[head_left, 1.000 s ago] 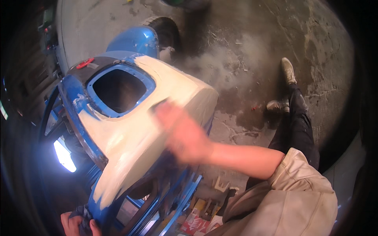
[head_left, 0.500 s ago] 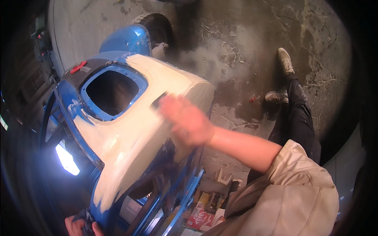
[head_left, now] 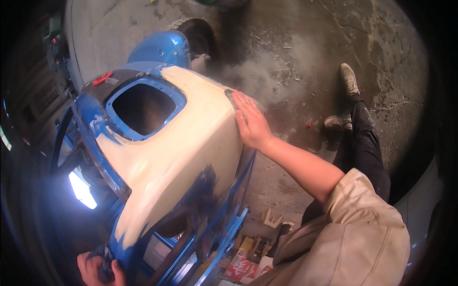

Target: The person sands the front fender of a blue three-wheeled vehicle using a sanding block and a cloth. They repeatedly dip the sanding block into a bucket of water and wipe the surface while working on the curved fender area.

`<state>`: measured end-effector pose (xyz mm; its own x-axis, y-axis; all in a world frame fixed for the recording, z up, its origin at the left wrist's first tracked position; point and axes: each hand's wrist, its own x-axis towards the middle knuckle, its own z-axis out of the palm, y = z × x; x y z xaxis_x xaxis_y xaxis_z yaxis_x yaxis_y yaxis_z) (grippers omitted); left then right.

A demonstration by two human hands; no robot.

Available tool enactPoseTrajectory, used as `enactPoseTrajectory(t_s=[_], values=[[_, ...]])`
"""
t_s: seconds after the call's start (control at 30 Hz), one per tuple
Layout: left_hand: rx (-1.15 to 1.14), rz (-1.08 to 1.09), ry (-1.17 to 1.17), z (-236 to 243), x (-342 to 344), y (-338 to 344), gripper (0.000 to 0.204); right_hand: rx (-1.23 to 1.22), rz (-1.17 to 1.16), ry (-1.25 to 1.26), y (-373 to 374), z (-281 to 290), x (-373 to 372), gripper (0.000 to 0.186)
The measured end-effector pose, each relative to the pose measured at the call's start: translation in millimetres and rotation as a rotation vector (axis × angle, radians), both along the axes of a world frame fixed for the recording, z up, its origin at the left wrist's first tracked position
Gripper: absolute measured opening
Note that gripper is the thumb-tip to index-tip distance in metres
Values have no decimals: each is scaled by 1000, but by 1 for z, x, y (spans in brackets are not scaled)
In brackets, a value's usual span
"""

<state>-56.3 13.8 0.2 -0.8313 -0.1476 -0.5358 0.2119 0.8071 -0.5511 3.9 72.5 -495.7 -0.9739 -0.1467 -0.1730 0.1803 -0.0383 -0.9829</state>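
Mid-frame our right hand (head_left: 253,126), fingers straight, grips a dark pad (head_left: 229,97) on cream bodywork (head_left: 191,138); lower left, our left hand (head_left: 90,270) is pinching dark cloth (head_left: 105,272).

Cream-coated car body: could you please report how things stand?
Right hand over dark pad, against cream car body. Left hand holding dark cloth. Red object beside window opening, not in the way.

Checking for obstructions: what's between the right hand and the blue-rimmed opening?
Head view: a stretch of cream-coated panel, with a dark pad partly under the right hand. No loose object shows from there to the blue-rimmed opening.
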Motion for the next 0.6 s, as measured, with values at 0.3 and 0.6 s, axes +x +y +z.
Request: enactPoseTrajectory(t_s=[0.3, 0.6], values=[[-17, -17, -1, -1, -1, 2, 23, -37, 53, 67, 8, 3, 1, 54], [-11, 0, -19, -1, -2, 2, 25, -148, 155, 449, 14, 51, -8, 55]])
